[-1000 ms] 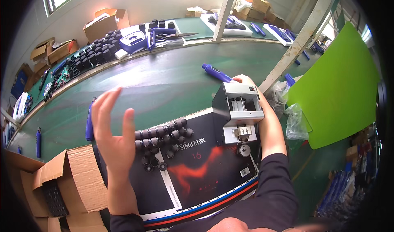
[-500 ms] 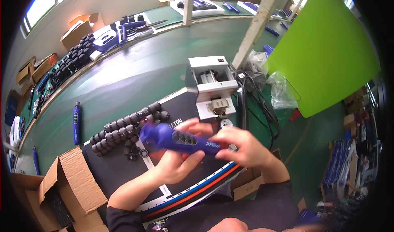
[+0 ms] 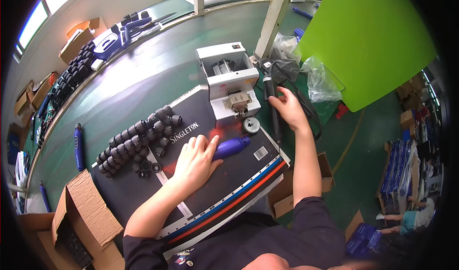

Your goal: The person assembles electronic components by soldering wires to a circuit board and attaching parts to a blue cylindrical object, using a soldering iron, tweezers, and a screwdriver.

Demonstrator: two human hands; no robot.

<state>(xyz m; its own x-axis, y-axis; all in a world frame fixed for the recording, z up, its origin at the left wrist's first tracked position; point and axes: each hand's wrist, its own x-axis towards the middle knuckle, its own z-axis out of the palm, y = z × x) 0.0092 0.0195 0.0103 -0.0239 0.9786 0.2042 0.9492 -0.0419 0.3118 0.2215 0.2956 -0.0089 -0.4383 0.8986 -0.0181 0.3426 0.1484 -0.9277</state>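
Observation:
A blue tapered plastic handle (image 3: 233,147) lies on the black printed mat (image 3: 210,186). My left hand (image 3: 195,161) is closed on its left end, which my fingers hide; the narrow end points right. My right hand (image 3: 290,108) is at a slim black electric screwdriver (image 3: 273,108), thumb across its barrel and fingers curled by its upper part. The screwdriver's tip points toward me. Between the hands, in front of the machine, sits a small round metal-topped piece (image 3: 251,125).
A white bench machine (image 3: 228,81) stands beyond the mat. Rows of black ringed parts (image 3: 136,141) lie left of my left hand. A blue handle (image 3: 79,148) and an open carton (image 3: 88,208) are further left. Black cable (image 3: 311,117) and a green panel (image 3: 368,45) are right.
The blue handle, earlier held up in both hands, is now down on the mat under my left hand. My right hand has left it and moved up to the screwdriver. The view has shifted.

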